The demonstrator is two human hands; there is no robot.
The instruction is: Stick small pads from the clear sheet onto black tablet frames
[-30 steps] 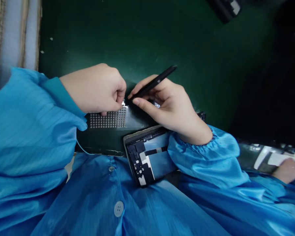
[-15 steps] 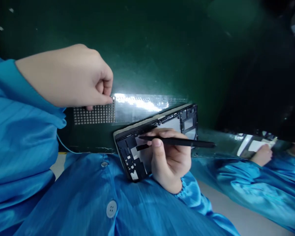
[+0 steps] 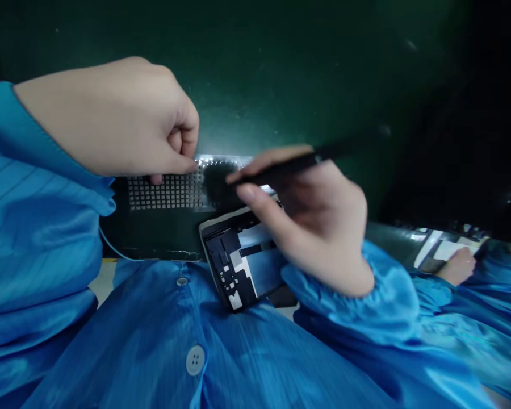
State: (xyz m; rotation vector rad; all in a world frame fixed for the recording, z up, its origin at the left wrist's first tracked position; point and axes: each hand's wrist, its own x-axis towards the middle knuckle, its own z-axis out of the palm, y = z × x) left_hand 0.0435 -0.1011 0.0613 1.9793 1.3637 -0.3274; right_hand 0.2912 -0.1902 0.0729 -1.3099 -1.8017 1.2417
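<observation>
A flat grid of small, square, grey pieces (image 3: 164,195) lies on the dark green tabletop (image 3: 259,74), its right end meeting a strip of clear, shiny plastic film (image 3: 219,161). The left hand (image 3: 132,122) is curled narrow over the grid's upper edge, fingertips against it; whether they pinch it cannot be told. The right hand (image 3: 323,216) holds a slim, black, pen-shaped tool (image 3: 289,165) between thumb and fingers, blurred, above the film; its tip is too dark to make out. Just below, an open, black, rectangular device housing (image 3: 242,261) with white and grey-blue inner parts lies tilted at the table's near edge, partly hidden by the right hand and its shiny blue gathered sleeve (image 3: 357,289). Nearest the camera is a blue garment with a round, white, four-holed button (image 3: 195,360). Far right, a co-worker's hand (image 3: 456,267) touches a flat white piece (image 3: 447,250).
</observation>
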